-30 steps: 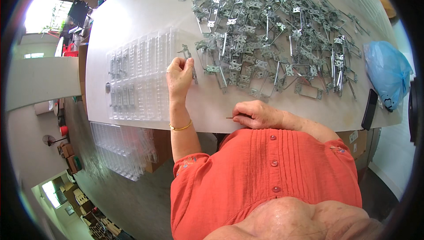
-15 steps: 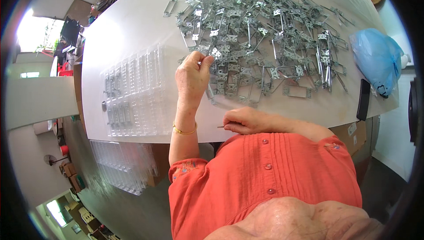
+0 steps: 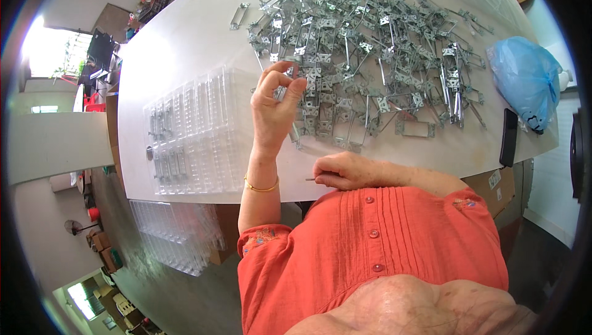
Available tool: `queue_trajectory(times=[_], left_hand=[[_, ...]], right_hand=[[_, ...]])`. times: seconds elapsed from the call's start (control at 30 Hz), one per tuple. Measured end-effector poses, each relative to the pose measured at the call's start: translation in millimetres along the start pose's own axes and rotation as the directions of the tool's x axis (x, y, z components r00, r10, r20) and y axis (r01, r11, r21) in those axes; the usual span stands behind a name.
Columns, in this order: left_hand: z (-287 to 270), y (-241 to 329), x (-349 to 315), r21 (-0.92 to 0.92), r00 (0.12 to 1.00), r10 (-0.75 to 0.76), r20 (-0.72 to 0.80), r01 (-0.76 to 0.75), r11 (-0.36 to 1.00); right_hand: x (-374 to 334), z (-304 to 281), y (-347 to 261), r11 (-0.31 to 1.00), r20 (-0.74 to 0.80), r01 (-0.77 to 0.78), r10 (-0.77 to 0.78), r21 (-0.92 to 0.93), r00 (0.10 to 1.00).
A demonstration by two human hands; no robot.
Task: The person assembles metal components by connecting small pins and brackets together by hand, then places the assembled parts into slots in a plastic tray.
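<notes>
A large heap of silvery metal brackets (image 3: 345, 45), thin frames with punched plates at their ends, covers the far middle of the white table (image 3: 185, 45). My left hand (image 3: 273, 113), with a yellow bangle at the wrist, is raised at the heap's near left edge. Its fingers are bent, with thumb and forefinger apart; a bit of metal shows in the gap, apparently part of the heap behind. Close to my body, my right hand (image 3: 348, 170) is closed around a thin rod-like piece (image 3: 310, 179), whose tip sticks out leftward; the rest is hidden.
Left of the heap lies a clear plastic tray (image 3: 209, 131) with several brackets in its slots. More clear trays (image 3: 172, 230) are stacked below the table edge. At right are a blue plastic bag (image 3: 524, 79) and a black phone (image 3: 508, 138). One bracket (image 3: 239, 16) lies apart.
My left hand's thumb and forefinger have moved apart, and the hand has turned slightly at the heap's edge. My right hand stays in place with the rod-like piece.
</notes>
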State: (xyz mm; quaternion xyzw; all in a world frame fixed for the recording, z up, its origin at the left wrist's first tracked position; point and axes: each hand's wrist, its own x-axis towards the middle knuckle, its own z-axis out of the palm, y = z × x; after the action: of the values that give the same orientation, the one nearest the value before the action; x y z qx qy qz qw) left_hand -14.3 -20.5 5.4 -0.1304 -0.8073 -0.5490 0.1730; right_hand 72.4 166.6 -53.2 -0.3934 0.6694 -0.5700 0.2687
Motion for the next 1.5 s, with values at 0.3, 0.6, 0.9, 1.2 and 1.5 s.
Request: queue_trajectory(times=[0.3, 0.6, 0.9, 1.2, 1.5], left_hand=[[-6.7, -5.2, 1.8, -0.756, 0.86, -0.286, 0.423, 0.508, 0.412], [5.3, -4.3, -2.8, -0.705, 0.79, -0.304, 0.532, 0.613, 0.358], [11.9, 12.2, -13.8, -0.578, 0.723, -0.48, 0.498, 0.689, 0.438], [13.2, 9.1, -15.9, -0.553, 0.775, -0.426, 0.466, 0.632, 0.543], [13.8, 5.5, -17.6, -0.4, 0.883, -0.25, 0.397, 0.411, 0.819]], right_hand=[[-5.4, -26.2, -54.3, 0.941, -0.165, -0.161, 0.217, 0.297, 0.962], [6.4, -79.1, -78.2, 0.983, -0.644, -0.044, 0.151, 0.18, 0.75], [18.2, -81.1, -75.1, 0.989, -0.669, -0.113, 0.147, 0.095, 0.728], [20.2, -83.5, -68.7, 0.985, -0.654, -0.17, 0.151, 0.035, 0.742], [21.8, -81.4, -69.3, 0.977, -0.677, -0.213, 0.158, 0.001, 0.719]])
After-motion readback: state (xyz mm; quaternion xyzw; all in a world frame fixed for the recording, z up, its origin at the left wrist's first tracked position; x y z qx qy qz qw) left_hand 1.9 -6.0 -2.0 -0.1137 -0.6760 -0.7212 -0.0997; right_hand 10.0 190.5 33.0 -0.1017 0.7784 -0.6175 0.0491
